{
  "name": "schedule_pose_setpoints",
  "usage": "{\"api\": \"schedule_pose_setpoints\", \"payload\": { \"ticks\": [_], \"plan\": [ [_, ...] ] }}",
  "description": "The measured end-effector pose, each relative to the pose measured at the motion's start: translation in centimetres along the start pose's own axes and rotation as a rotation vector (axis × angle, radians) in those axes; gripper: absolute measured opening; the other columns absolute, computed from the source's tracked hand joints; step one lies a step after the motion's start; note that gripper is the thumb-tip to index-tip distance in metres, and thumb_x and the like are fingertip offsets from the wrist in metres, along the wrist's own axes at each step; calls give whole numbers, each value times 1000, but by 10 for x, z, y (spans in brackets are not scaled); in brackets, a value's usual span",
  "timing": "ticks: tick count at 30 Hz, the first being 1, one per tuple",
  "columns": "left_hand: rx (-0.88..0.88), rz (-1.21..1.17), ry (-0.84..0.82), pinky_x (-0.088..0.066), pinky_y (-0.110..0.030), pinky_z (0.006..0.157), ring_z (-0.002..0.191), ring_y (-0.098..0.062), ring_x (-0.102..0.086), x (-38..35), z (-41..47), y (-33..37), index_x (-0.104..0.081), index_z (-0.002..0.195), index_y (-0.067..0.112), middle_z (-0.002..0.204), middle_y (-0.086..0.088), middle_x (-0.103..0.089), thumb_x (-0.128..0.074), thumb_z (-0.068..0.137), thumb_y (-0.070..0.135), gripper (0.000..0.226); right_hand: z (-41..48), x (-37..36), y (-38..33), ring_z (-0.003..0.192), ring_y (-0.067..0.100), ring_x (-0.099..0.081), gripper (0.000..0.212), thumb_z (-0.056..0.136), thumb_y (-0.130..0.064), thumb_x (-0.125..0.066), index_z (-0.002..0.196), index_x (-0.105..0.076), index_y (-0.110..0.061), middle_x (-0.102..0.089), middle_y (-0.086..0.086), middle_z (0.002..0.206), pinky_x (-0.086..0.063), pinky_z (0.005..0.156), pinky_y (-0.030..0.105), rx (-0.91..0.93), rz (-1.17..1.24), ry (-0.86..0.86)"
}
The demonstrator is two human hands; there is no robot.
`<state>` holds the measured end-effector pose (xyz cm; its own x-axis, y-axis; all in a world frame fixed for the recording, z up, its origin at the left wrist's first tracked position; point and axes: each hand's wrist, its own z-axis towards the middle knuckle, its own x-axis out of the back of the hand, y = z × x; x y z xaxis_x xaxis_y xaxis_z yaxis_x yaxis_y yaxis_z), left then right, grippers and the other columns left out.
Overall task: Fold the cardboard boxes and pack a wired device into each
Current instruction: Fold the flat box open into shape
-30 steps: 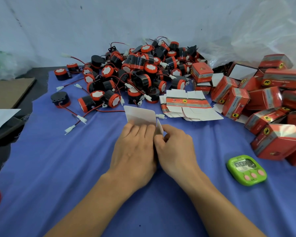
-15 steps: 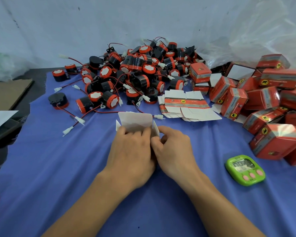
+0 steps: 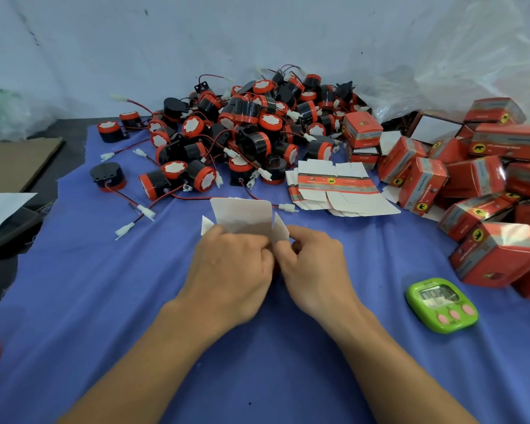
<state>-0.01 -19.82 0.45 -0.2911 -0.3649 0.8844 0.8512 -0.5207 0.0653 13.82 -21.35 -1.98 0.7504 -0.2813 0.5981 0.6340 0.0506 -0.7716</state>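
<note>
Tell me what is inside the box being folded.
Of the half-folded box only white flaps show, standing above the fingers. The left hand and right hand cover its body, so whether anything is inside cannot be seen.

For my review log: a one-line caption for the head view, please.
Left hand and right hand fold a box blank over blue cloth, wired devices behind, red boxes right.
</note>
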Motion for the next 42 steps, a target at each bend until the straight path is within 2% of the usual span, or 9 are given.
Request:
{"api": "schedule_pose_setpoints", "payload": {
  "ticks": [5, 13, 17, 20, 25, 28, 35, 39, 42],
  "plan": [
    [79, 137, -363, -41, -33, 55, 70, -18, -52, 14, 20, -6, -67, 95, 28, 84, 1, -61, -51, 101, 24, 18, -3, 0, -1, 60, 9, -56, 34, 89, -31, -52, 63, -56, -52, -62, -15, 60, -38, 52, 15, 41, 11, -3],
    [152, 322, -758, -31, -30, 56, 66, -16, -42, 19, 81, 4, -41, 77, 18, 79, 0, -40, -67, 89, 10, 30, -3, -4, 6, 58, 16, -41, 23, 88, -31, -47, 68, -54, -23, -56, -3, 59, -29, 48, 30, 44, 0, -6],
    [22, 260, -791, -41, -32, 72, 67, -16, -46, 11, 83, -4, -64, 95, 20, 77, 1, -42, -59, 98, 14, 8, -2, -2, 1, 59, 12, -44, 32, 90, -31, -49, 63, -53, -46, -54, -14, 57, -31, 48, 23, 49, -2, -1],
    [-7, 180, -838, -50, -36, 73, 90, -22, -65, 15, 79, -16, -71, 123, 21, 97, -1, -65, -62, 99, 16, 26, -3, 0, -1, 60, 10, -46, 30, 87, -36, -44, 61, -52, -50, -54, -18, 58, -32, 49, 22, 42, -15, 3],
    [42, 80, -808, -55, -39, 75, 94, -24, -67, 15, 76, -17, -74, 114, 14, 104, -5, -71, -63, 95, 10, 22, -1, -3, 4, 61, 18, -44, 35, 93, -26, -49, 58, -45, -25, -55, -13, 61, -29, 49, 28, 30, -76, 47],
    [73, 12, -775, -39, -30, 53, 73, -21, -56, 14, 69, -15, -77, 106, 13, 84, -4, -67, -57, 90, 0, 29, -1, -3, 5, 60, 19, -40, 35, 94, -24, -48, 60, -43, -21, -53, -9, 60, -28, 49, 29, 25, -75, 50],
    [122, -191, -686, -58, -41, 72, 85, -23, -68, 14, 58, -30, -80, 87, 16, 82, -1, -74, -66, 88, 3, 19, -4, -3, 5, 59, 17, -41, 28, 90, -26, -47, 63, -49, -25, -54, -5, 58, -31, 47, 28, 10, -71, 49],
    [89, -205, -613, -53, -31, 64, 75, -15, -63, 17, 51, -25, -84, 90, 24, 76, 8, -73, -64, 90, 8, 25, -1, 0, 7, 59, 18, -37, 26, 90, -23, -48, 68, -51, -11, -52, 7, 59, -31, 51, 30, -19, -56, 67],
    [25, -140, -231, -55, -36, 75, 85, -19, -66, 26, 41, -17, -82, 97, 29, 87, 8, -75, -56, 92, 18, 29, 3, 5, 10, 56, 18, -32, 30, 87, -25, -50, 63, -47, -7, -47, 7, 54, -27, 50, 34, -47, -50, 95]
  ]
}}
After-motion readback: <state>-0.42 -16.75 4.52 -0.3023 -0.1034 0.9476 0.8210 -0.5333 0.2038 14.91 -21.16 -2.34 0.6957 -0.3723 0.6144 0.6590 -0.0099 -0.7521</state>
